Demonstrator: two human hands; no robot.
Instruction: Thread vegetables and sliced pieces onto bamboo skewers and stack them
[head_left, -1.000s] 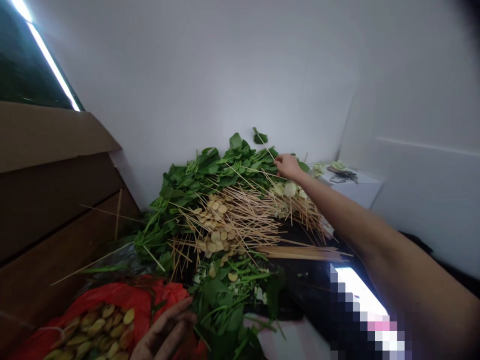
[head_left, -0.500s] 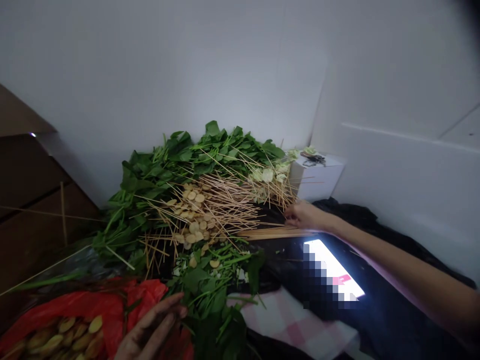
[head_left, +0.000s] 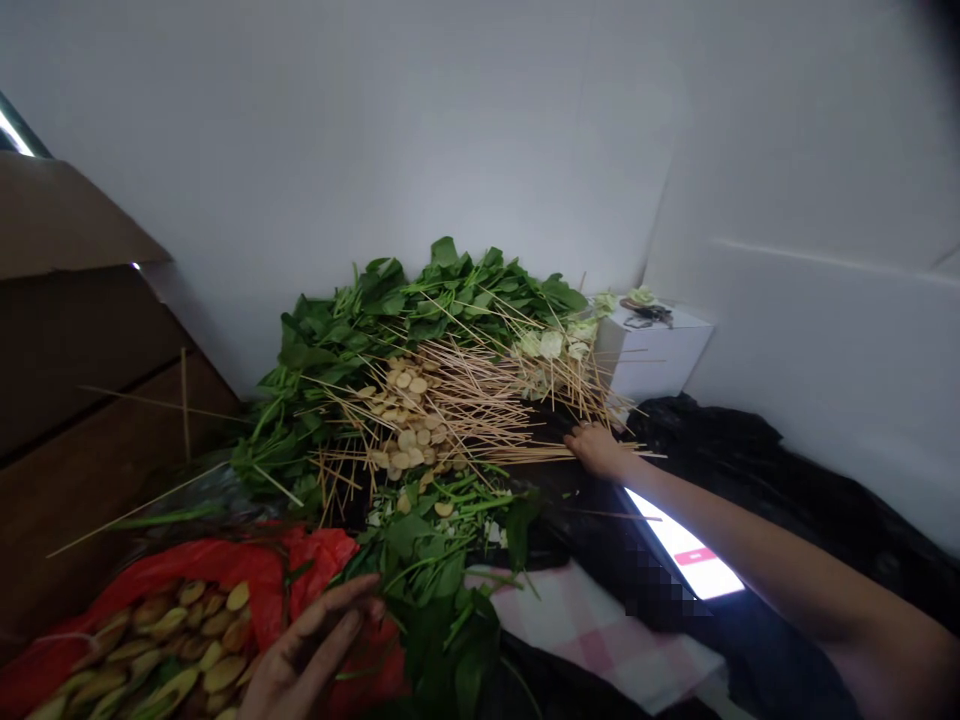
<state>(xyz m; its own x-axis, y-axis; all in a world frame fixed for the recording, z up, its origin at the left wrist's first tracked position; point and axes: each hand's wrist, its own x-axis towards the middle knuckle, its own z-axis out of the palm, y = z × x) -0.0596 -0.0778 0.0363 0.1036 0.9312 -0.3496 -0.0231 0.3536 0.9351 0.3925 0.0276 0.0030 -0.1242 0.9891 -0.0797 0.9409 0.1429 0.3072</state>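
My right hand reaches over loose bamboo skewers, its fingers curled down onto their right-hand part. How many it grips is hidden. My left hand is low in the picture beside the green leaves, thumb and forefinger stretched out with a gap between them and nothing visible in it. Behind it a red plastic bag holds pale-cut brown pieces, perhaps small potatoes. Round pale slices sit on skewers in a pile, at the end towards the leaves.
Leafy greens lie heaped along the white wall. Pale cabbage-like pieces rest near a white box with dark keys on top. A lit phone lies under my right forearm, near a pink checked cloth. Cardboard stands at left.
The view has shifted left, so things appear farther right. My right hand has come down onto the loose skewers and its forearm now covers part of the phone. My left hand keeps its pose.
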